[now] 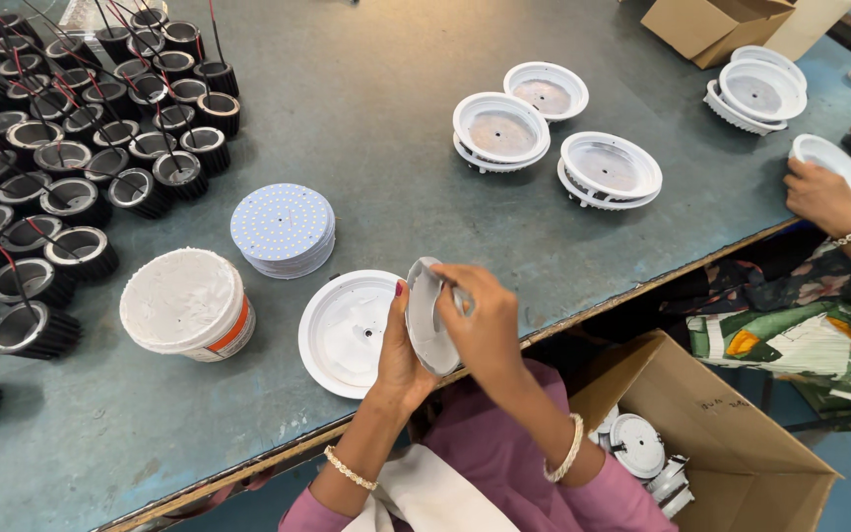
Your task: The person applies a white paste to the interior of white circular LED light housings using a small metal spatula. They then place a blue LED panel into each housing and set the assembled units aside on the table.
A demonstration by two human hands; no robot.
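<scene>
My left hand (398,357) holds a round pale disc (429,317) on edge, just above the table's front edge. My right hand (485,323) is on the disc's other face, fingers closed over a small tool or paste at its top. Beside the disc lies a white round lamp housing (345,333), open side up. Left of it stands a white tub of paste (185,303). A stack of round LED boards (283,230) lies behind the housing.
Many black finned heat sinks (61,158) with red wires crowd the table's left. White housings (544,133) lie at the back right. Another person's hand (821,195) holds a white housing at right. A cardboard box (701,424) with parts stands below the table edge.
</scene>
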